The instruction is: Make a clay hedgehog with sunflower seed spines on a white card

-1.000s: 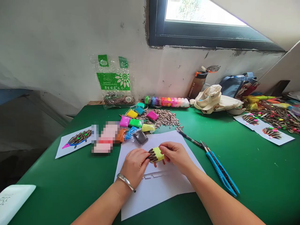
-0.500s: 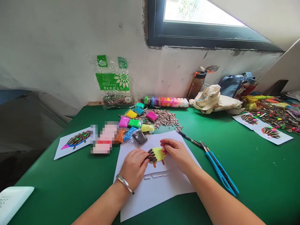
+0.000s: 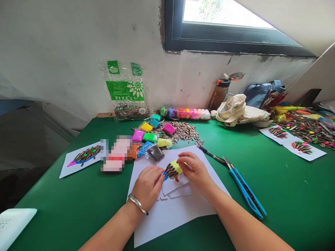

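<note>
A paper card (image 3: pixel 171 188) bears a clay hedgehog picture, with a blue head, a yellow clay body (image 3: pixel 179 166) and small brown feet. Dark sunflower seeds (image 3: pixel 171 171) overlap on the body's left part. My left hand (image 3: pixel 148 184), a silver bangle at its wrist, is closed on the card's left side by the blue head. Over the right end of the yellow clay, my right hand (image 3: pixel 195 170) is pinched, its fingertips hiding whatever is between them. Under the card lie larger white sheets (image 3: pixel 149 226), one with a torn edge.
Wrapped clay packets (image 3: pixel 150 137) and a seed pile (image 3: pixel 187 132) lie beyond the sheets. A pen (image 3: pixel 210 153) and blue-handled craft knife (image 3: pixel 246 188) rest at right. A finished hedgehog card (image 3: pixel 81 158) is at left. A bottle (image 3: pixel 220 94) and cloth bag (image 3: pixel 235 109) stand behind.
The card has turned and its lower edge has shifted, so the blue head now shows by my left fingers. My right hand has moved slightly left over the yellow clay.
</note>
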Demonstrator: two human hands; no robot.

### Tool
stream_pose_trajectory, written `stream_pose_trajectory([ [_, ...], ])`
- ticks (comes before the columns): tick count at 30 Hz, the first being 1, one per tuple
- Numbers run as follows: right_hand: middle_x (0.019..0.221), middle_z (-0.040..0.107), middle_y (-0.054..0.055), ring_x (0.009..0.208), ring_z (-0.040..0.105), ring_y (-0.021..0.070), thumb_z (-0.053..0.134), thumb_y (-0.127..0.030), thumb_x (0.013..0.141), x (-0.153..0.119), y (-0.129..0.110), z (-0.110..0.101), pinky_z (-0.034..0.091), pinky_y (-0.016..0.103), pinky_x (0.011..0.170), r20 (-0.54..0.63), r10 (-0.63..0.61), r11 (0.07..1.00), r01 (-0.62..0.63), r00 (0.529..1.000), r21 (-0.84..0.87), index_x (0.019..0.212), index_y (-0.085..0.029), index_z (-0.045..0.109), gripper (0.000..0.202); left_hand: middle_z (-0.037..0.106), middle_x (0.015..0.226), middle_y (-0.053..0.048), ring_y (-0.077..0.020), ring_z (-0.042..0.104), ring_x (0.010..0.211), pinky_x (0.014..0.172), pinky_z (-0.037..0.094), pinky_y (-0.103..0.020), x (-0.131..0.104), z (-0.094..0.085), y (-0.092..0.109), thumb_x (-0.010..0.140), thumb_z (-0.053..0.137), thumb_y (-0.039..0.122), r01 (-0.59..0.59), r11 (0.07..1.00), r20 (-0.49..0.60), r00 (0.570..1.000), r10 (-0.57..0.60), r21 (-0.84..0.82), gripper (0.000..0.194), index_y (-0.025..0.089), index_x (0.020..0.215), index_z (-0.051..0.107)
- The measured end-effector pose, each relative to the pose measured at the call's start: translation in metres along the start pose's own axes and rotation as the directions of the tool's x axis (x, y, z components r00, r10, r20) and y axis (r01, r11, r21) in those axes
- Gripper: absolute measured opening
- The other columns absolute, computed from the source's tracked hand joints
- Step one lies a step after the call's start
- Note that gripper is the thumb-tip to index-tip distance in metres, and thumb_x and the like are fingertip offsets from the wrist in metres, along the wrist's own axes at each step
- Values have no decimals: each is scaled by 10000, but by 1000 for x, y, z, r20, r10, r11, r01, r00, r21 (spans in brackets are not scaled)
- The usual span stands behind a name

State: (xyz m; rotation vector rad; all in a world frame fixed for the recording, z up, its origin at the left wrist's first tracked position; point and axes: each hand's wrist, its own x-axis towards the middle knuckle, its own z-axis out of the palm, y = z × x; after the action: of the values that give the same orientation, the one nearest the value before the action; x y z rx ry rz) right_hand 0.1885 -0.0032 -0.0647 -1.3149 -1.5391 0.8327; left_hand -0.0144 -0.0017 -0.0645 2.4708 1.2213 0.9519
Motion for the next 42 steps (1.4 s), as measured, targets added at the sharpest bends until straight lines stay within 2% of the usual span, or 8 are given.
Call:
stream_pose_trajectory([
  [6,835,575,31,707,564,142,502,-234,840,3,2,-3,464,248,594,-38,-29,996,25,999,-87,858,-227,658,157,616,1192,-119,-302,521,1139,944,453,-495,-6,7,0,819,596,353,-19,992,108,994,6,126,416,165,1190,576],
  [12,841,636,28,765,575,158,495,-256,830,18,18,-11,456,270,703,-188,30,994,-49,982,-99,859,-194,620,143,519,1320,-143,-324,445,1232,994,402,-532,-5,9,-1,794,615,361,0,983,228,973,-43,184,547,171,1293,498],
  [21,815,644,19,734,575,154,469,-193,824,10,9,-23,430,263,676,15,-13,943,18,1000,-333,832,-203,614,146,499,1352,-113,-305,410,1276,1053,334,-543,-5,3,-2,842,558,359,14,992,306,950,-53,126,523,179,1323,459],
  [25,850,644,24,774,570,156,477,-216,837,8,0,-30,436,266,706,-107,-50,952,15,993,-306,859,-206,619,144,491,1358,-118,-315,403,1279,1052,331,-554,-4,2,-2,825,586,395,17,993,317,947,-53,115,563,175,1326,456],
  [28,847,637,25,771,572,151,480,-235,842,8,-4,-21,451,254,695,-130,-54,977,25,990,-213,860,-203,617,142,494,1355,-120,-319,403,1278,1046,335,-562,-4,2,-2,819,594,387,14,993,318,947,-51,117,559,173,1319,465],
  [34,788,620,-13,452,517,83,442,-241,845,5,-1,10,387,202,412,94,107,990,-98,990,-101,852,-222,624,184,545,1304,-121,-314,437,1253,1040,354,-552,-4,2,-3,834,577,378,7,993,292,955,-41,117,488,157,1266,521],
  [39,775,671,5,669,587,136,502,-190,823,9,-6,10,423,226,605,45,-2,938,18,999,-346,806,-223,679,181,573,1272,-121,-315,458,1233,1029,377,-540,-4,3,-3,833,582,356,-11,993,273,962,-22,119,457,143,1236,550],
  [42,709,672,6,731,567,156,510,-156,832,11,-11,8,396,239,660,102,-59,881,100,993,-463,789,-221,690,197,576,1266,-122,-317,461,1227,1019,390,-540,-4,3,-3,828,590,350,-18,993,262,965,-14,118,452,140,1227,557],
])
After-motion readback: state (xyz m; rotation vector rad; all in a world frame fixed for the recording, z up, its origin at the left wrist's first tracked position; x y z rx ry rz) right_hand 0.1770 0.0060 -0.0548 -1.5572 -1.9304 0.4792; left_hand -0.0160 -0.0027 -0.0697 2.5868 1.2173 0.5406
